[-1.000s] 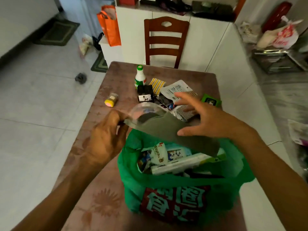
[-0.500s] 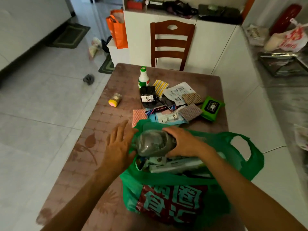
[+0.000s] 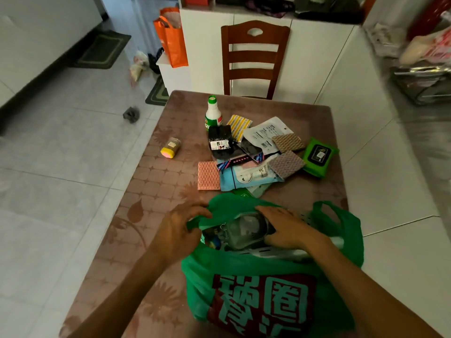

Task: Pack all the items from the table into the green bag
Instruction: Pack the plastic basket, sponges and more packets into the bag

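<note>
Fingertips first: the left hand (image 3: pixel 179 230) curls its fingers round the left rim of the green bag (image 3: pixel 246 267), pinching the fabric, while the right hand (image 3: pixel 284 226) lies fingers bent over a clear-wrapped grey packet (image 3: pixel 244 231), pressing it into the bag's mouth. Under the packet, a white perforated item and other packages already fill the bag; their labels are too small to read. Large pale Chinese characters on a dark red panel mark the bag's near face, and a bag handle stands up on the right.

Just beyond the bag's far rim, still on the brown patterned table (image 3: pixel 151 191), a heap of goods lies waiting: a pink sponge cloth (image 3: pixel 208 175) at the left, a light blue pouch (image 3: pixel 246 178) touching it, two woven scouring pads (image 3: pixel 288 152), a green wet-wipes pack (image 3: pixel 318 156) at the right, a white printed sachet (image 3: pixel 266 132), a yellow striped pack (image 3: pixel 238 125), and a black packet (image 3: pixel 219 142) with a white label. A white bottle with a green cap (image 3: pixel 212 113) stands upright at the far side of the heap. Well apart to the left, a small jar with a yellow lid (image 3: pixel 170 147) lies on its side.

Beyond the table stands a wooden chair (image 3: pixel 253 59) against white cabinets; an orange bag (image 3: pixel 172 37) sits on a low shelf to the far left.
</note>
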